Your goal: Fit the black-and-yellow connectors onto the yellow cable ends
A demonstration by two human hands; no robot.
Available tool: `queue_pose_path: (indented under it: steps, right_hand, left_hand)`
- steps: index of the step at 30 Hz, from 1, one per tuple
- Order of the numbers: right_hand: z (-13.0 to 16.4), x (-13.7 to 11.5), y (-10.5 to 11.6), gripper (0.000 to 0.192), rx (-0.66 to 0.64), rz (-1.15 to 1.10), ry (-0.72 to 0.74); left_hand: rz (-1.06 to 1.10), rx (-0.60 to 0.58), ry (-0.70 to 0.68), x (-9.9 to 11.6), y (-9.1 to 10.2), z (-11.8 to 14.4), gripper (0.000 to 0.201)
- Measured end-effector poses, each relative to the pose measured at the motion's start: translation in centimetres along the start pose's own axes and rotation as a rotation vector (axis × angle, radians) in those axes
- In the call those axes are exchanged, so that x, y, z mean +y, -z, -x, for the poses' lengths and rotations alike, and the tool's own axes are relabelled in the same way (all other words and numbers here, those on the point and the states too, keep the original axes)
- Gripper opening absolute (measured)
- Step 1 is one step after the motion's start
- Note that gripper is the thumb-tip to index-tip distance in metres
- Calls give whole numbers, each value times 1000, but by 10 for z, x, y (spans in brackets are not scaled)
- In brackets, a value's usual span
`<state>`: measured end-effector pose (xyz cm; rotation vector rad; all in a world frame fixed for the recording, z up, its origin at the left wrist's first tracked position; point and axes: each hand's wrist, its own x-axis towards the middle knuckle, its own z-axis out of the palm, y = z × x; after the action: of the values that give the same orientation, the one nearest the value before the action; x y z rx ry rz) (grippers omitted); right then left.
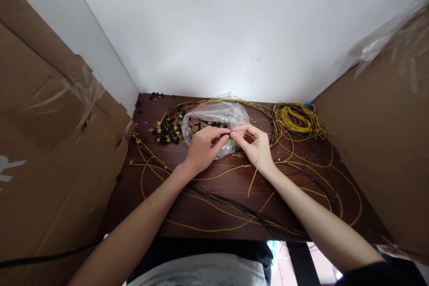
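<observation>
Both my hands meet above the middle of the table. My left hand (203, 149) is closed in a pinch on a small black piece, mostly hidden by the fingertips. Right against it, my right hand (256, 145) pinches a thin yellow wire (258, 161). That wire arches over the right fingers, and its loose end hangs down in front of the wrist. Just behind the hands lies a clear plastic bag (231, 114) with small black and yellow parts in it. More black and yellow connectors (166, 133) are heaped to the bag's left.
A coil of yellow wire (295, 118) lies at the back right. Loose yellow and black wires (234, 203) trail across the brown table (214, 232). Cardboard sheets (50, 143) stand at left and right, with a white wall (208, 31) behind. Small black bits (156, 95) lie at the back left.
</observation>
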<state>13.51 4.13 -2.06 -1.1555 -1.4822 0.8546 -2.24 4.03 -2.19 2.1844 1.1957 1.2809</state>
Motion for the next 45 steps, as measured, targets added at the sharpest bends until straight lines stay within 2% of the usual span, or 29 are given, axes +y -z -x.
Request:
queue_pose_path:
  steps: [15, 19, 23, 31, 40, 45]
  right_hand:
    - [-6, 4, 6, 16, 190, -66, -17]
    - [-3, 3, 6, 14, 128, -115, 18]
    - [1, -1, 6, 11, 45, -57, 105]
    - [1, -4, 9, 20, -162, -13, 245]
    - [-2, -3, 6, 12, -225, 8, 158]
    - [-4, 1, 5, 9, -282, -80, 75]
  left_hand:
    - [-37, -19, -68, -2, 2, -1, 20]
    - [-47, 8, -34, 0, 2, -1, 18]
    - [-63, 31, -9, -1, 3, -1, 18]
    - [-54, 42, 12, -4, 3, -2, 17]
    - [-48, 50, -13, -5, 3, -2, 17]
    - [-35, 54, -22, -6, 2, -2, 17]
